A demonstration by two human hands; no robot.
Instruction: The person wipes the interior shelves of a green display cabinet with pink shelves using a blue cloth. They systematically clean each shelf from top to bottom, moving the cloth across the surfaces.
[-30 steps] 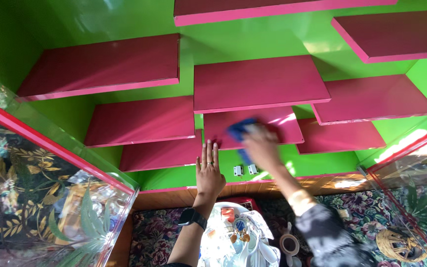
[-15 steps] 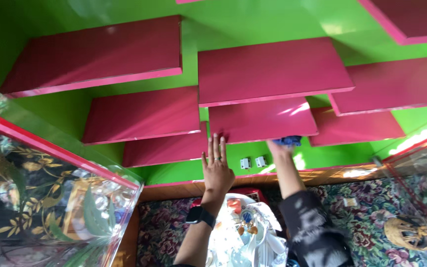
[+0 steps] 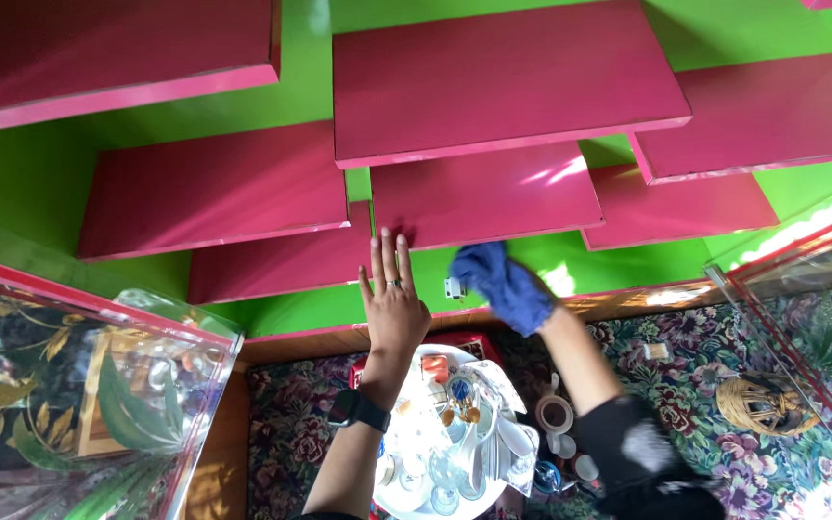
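**Blue cloth under the pink shelves**

Our right hand (image 3: 522, 303) is bunched shut around a crumpled dark blue cloth (image 3: 501, 281), which covers the fingers, so we cannot tell how they lie beneath it. The cloth sits just below the front edge of a glossy pink rectangular shelf (image 3: 485, 199), against the bright green wall (image 3: 532, 260). Beside it, our left hand (image 3: 392, 306) is spread flat and open, fingertips touching that shelf's lower edge, a ring on one finger and a black wristwatch (image 3: 358, 410) at the wrist. Between the two hands a small white block (image 3: 453, 287) is fixed to the wall. Below both wrists stands a round white tray of glassware (image 3: 440, 433) on a floral carpet (image 3: 695, 404).
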